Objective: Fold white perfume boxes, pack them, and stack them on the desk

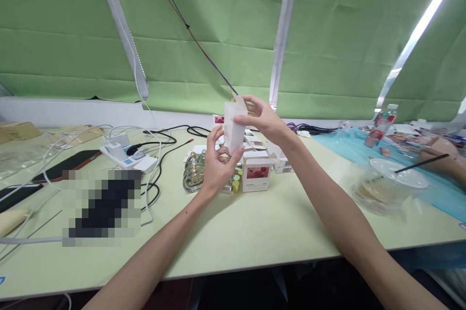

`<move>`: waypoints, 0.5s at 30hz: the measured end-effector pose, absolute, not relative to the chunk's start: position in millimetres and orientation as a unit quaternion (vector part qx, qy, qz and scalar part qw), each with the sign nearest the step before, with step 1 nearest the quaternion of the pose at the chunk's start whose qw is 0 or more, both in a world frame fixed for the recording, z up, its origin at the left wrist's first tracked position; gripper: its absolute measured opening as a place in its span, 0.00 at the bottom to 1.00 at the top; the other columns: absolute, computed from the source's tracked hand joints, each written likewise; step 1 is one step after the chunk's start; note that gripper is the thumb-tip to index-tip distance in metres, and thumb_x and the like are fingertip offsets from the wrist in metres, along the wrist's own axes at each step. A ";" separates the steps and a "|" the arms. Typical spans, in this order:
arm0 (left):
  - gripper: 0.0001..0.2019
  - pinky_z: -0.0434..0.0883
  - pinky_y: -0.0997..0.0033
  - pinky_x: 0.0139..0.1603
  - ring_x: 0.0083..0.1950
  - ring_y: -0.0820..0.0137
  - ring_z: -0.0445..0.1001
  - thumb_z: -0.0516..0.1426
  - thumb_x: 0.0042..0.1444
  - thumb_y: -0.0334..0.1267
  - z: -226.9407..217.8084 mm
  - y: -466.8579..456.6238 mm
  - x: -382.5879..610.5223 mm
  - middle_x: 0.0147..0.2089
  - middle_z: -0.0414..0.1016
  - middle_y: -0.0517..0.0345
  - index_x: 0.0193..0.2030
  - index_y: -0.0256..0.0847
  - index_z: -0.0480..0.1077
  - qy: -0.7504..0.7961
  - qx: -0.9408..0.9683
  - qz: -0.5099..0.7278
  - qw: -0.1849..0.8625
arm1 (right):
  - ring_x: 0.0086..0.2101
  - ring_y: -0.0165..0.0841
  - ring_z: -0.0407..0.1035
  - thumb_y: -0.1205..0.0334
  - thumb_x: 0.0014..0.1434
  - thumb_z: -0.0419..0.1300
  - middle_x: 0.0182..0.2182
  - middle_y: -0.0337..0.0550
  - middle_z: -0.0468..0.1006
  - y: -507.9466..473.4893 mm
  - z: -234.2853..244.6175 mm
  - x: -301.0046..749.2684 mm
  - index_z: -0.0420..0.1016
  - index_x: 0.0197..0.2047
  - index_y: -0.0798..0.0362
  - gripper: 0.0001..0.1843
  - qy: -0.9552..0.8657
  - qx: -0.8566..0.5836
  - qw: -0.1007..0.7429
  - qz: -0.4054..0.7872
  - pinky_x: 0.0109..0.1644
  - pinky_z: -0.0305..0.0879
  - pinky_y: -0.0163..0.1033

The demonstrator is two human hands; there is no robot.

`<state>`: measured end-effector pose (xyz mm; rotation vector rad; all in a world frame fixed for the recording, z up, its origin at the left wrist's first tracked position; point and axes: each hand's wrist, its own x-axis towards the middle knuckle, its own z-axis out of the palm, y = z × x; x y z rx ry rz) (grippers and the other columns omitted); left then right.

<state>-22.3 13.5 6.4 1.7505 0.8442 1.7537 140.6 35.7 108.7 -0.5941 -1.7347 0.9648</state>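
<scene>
A small white carton is held upright in the air above the pale green table. My left hand grips its lower end from below with the fingers curled round it. My right hand pinches the top, where a flap stands open. Below the hands, on the table, stand a clear glass bottle and a white box with a red picture, among more such boxes.
A white power strip with black and white cables lies at the left, next to a dark phone. At the right are a clear bowl, a water bottle on a blue sheet, and another person's hand holding a black stick.
</scene>
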 end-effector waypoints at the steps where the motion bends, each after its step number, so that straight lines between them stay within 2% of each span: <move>1: 0.37 0.71 0.80 0.24 0.34 0.77 0.75 0.66 0.55 0.50 6.2 13.6 -22.4 0.65 0.63 0.45 0.68 0.56 0.55 0.312 0.648 0.644 0.262 | 0.50 0.40 0.74 0.46 0.46 0.74 0.48 0.45 0.79 36.3 108.9 141.3 0.71 0.53 0.47 0.33 -0.710 -0.250 0.518 0.407 0.56 0.72 0.47; 4: 0.35 0.70 0.80 0.23 0.30 0.80 0.72 0.65 0.56 0.50 6.5 13.0 -22.7 0.65 0.63 0.46 0.67 0.56 0.57 0.316 0.654 0.633 0.269 | 0.47 0.38 0.76 0.44 0.47 0.74 0.46 0.44 0.80 39.7 109.5 144.4 0.73 0.50 0.48 0.31 -0.667 -0.255 0.537 0.448 0.56 0.73 0.45; 9: 0.30 0.64 0.83 0.20 0.26 0.84 0.66 0.64 0.57 0.50 7.5 11.3 -22.1 0.65 0.65 0.48 0.64 0.51 0.64 0.311 0.677 0.610 0.269 | 0.41 0.38 0.78 0.38 0.46 0.73 0.37 0.44 0.81 51.1 108.3 151.9 0.75 0.41 0.50 0.28 -0.602 -0.305 0.527 0.516 0.50 0.76 0.45; 11: 0.28 0.63 0.82 0.19 0.25 0.85 0.63 0.64 0.58 0.50 6.7 12.0 -21.6 0.64 0.66 0.48 0.64 0.51 0.65 0.311 0.679 0.610 0.265 | 0.39 0.39 0.78 0.38 0.47 0.72 0.35 0.45 0.81 54.7 107.5 153.9 0.75 0.40 0.50 0.28 -0.585 -0.324 0.515 0.536 0.48 0.77 0.45; 15: 0.26 0.66 0.80 0.22 0.26 0.83 0.66 0.62 0.60 0.49 4.6 15.3 -21.1 0.62 0.68 0.48 0.64 0.52 0.67 0.305 0.672 0.621 0.265 | 0.39 0.41 0.77 0.38 0.50 0.71 0.35 0.48 0.81 57.7 106.5 154.5 0.73 0.42 0.49 0.27 -0.569 -0.345 0.496 0.558 0.46 0.77 0.47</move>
